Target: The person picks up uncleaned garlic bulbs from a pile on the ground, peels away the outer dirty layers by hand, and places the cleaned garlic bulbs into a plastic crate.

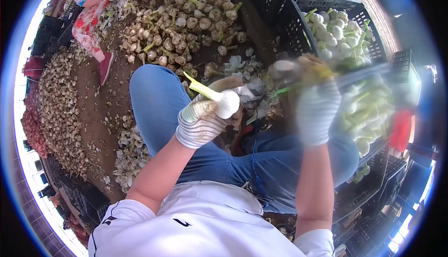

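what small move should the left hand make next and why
Probably turn the round white, green-stemmed garlic bulb in the left hand, gloved in grey-striped white cloth: the side in view looks clean, but the grip hides part of it. The right hand is too blurred to read.

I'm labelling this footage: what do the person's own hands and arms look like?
Left hand: white glove with grey stripes, brownish toward the tips. Right hand: similar striped glove, blurred, yellowish-brown at the tips. Short white sleeves; the left has black marks.
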